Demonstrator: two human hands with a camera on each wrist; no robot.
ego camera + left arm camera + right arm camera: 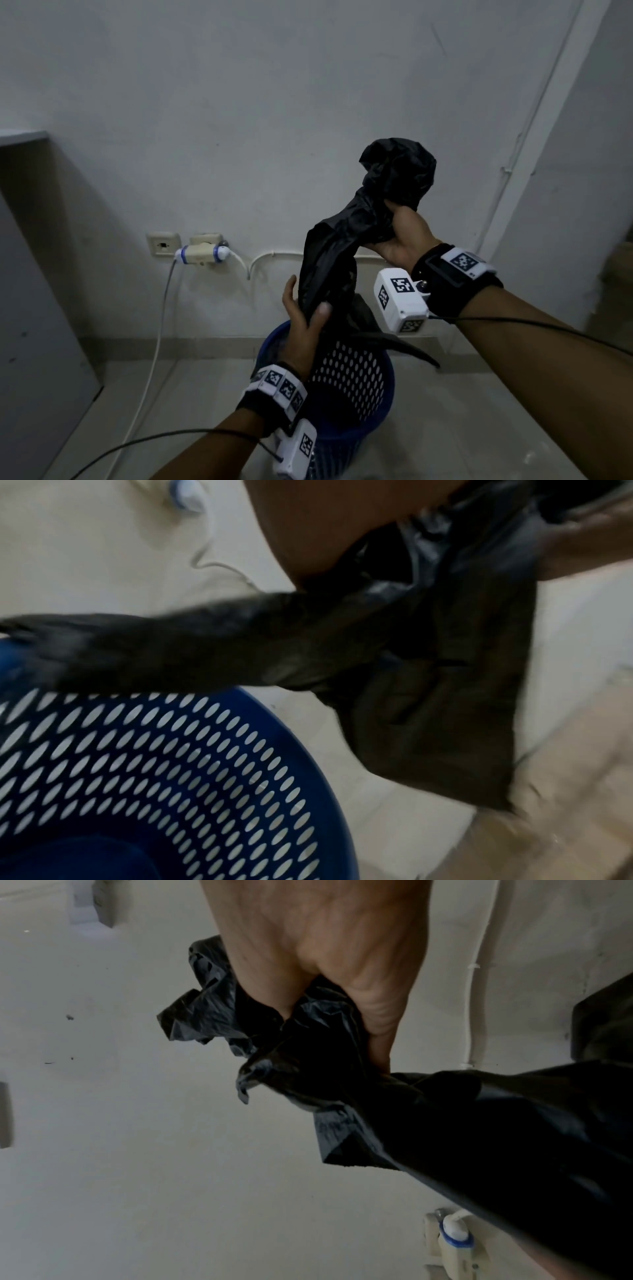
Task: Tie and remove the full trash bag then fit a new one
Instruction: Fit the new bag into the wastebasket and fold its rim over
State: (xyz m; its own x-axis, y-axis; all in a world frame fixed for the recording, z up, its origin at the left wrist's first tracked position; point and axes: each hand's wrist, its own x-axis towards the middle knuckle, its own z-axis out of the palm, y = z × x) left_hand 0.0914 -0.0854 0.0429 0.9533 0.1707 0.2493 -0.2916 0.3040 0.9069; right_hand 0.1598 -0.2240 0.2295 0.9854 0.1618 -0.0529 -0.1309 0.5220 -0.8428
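Observation:
A crumpled black trash bag (346,240) hangs in the air above a blue perforated bin (356,387). My right hand (399,236) grips the bunched upper part of the bag, high and to the right. My left hand (305,318) pinches the bag's lower part just above the bin's rim. In the left wrist view the bag (428,669) stretches across the bin (171,764), one end trailing over the rim. The right wrist view shows my right hand (325,993) clenched round the black plastic (445,1123). No lining shows inside the bin.
The bin stands on a pale tiled floor (479,428) close to a white wall. A wall socket with a plugged adapter (202,255) and a white cable (154,349) lies left of the bin. A grey cabinet (30,308) fills the far left.

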